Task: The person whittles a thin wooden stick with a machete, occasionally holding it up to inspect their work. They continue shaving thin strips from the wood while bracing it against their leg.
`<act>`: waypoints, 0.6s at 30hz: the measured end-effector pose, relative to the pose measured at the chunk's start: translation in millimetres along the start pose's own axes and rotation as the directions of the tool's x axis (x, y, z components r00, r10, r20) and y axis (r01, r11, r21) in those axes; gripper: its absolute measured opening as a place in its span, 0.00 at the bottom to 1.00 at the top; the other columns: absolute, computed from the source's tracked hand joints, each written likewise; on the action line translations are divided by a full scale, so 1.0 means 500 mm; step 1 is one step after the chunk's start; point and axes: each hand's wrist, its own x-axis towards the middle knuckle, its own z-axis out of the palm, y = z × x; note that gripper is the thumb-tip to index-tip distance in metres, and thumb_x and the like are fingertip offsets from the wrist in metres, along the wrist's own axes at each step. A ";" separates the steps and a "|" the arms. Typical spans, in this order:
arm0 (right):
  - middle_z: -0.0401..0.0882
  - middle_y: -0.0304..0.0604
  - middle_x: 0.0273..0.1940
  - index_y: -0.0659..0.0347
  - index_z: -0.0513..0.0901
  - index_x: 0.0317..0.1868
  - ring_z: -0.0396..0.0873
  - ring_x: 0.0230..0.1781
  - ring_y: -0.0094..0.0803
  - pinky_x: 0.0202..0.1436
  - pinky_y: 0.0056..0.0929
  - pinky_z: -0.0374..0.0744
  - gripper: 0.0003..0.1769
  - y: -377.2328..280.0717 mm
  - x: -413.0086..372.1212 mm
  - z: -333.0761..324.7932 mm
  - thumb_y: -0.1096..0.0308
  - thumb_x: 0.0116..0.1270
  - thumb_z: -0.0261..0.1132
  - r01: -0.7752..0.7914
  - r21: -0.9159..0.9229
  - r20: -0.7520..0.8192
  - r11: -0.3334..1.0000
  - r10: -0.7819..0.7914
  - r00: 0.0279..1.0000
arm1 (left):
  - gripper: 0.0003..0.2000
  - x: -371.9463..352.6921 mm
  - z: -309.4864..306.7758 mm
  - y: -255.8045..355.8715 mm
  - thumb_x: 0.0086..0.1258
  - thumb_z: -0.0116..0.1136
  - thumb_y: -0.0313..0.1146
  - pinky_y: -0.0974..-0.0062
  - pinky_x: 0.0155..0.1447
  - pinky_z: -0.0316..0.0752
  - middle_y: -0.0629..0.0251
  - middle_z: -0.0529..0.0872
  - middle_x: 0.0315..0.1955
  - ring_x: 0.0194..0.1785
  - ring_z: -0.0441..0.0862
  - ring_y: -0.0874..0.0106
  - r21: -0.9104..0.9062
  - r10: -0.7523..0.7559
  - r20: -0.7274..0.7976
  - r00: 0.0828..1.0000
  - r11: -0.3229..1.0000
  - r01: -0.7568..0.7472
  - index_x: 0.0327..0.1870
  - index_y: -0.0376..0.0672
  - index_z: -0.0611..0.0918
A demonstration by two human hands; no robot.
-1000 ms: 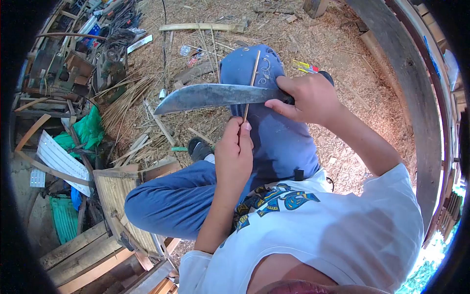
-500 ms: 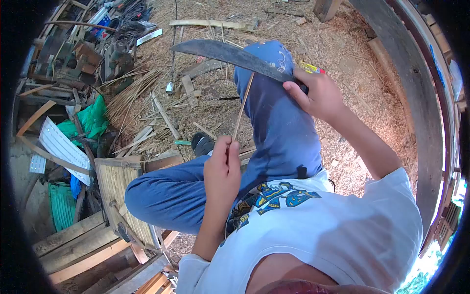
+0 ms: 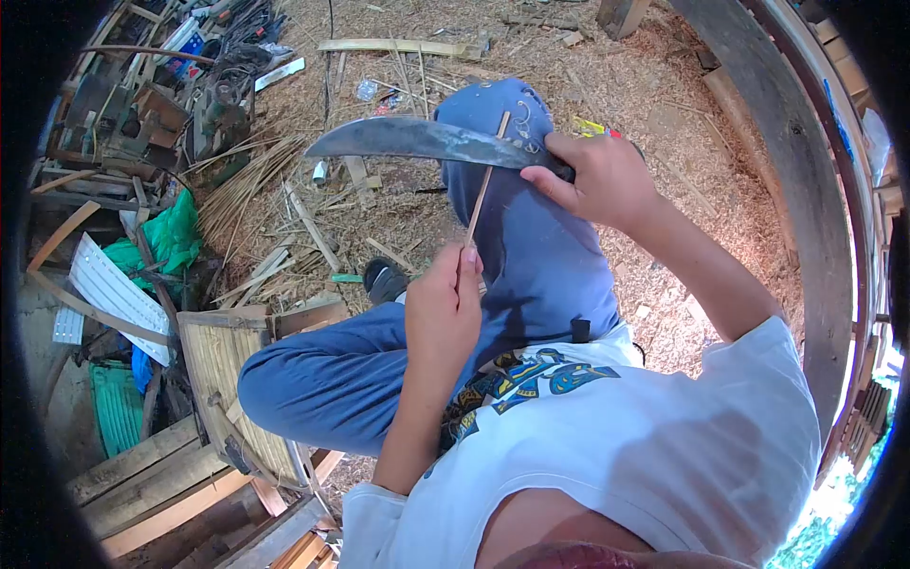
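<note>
My right hand (image 3: 607, 180) is closed round the handle end of a large curved knife (image 3: 417, 138), its dark blade pointing left across my raised knee. A thin wooden strip (image 3: 482, 201) is pinched in my left hand (image 3: 444, 294), below the blade. The strip slants up to the right and passes under the blade, its tip showing above it over the blue trouser leg. The knife's handle is mostly hidden by my right hand.
Thin split sticks (image 3: 248, 194) lie in a pile on the shavings-covered ground. A woven bench (image 3: 223, 375) stands at lower left, near a green bag (image 3: 169, 235) and a white perforated sheet (image 3: 118, 289). A wooden beam (image 3: 806, 161) curves along the right.
The blade has shifted down and left, lying more level. My left hand has moved slightly up and right, and the strip's tip now shows above the blade.
</note>
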 end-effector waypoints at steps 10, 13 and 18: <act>0.83 0.54 0.26 0.60 0.81 0.34 0.85 0.31 0.57 0.34 0.50 0.80 0.28 0.006 -0.009 0.010 0.40 0.72 0.65 -0.144 0.169 0.032 0.975 0.141 0.990 | 0.13 -0.037 -0.009 -0.020 0.83 0.51 0.35 0.65 0.31 0.69 0.57 0.79 0.20 0.24 0.77 0.64 0.089 0.041 -0.085 0.996 0.995 -0.033 0.39 0.37 0.82; 0.82 0.52 0.25 0.60 0.79 0.34 0.84 0.29 0.56 0.32 0.50 0.80 0.28 -0.011 -0.026 0.003 0.39 0.71 0.66 -0.007 0.162 -0.073 0.987 0.019 0.997 | 0.13 0.010 0.014 -0.004 0.83 0.50 0.35 0.67 0.29 0.67 0.58 0.77 0.18 0.21 0.75 0.69 0.044 0.120 -0.122 0.985 0.992 -0.116 0.39 0.37 0.82; 0.81 0.50 0.21 0.58 0.77 0.30 0.84 0.24 0.53 0.28 0.48 0.80 0.32 -0.031 -0.012 -0.028 0.34 0.69 0.65 0.065 -0.019 0.098 0.998 -0.063 0.993 | 0.11 0.055 0.050 0.019 0.81 0.52 0.33 0.52 0.40 0.77 0.46 0.86 0.29 0.36 0.86 0.45 0.086 0.142 -0.122 0.982 0.988 -0.132 0.38 0.37 0.82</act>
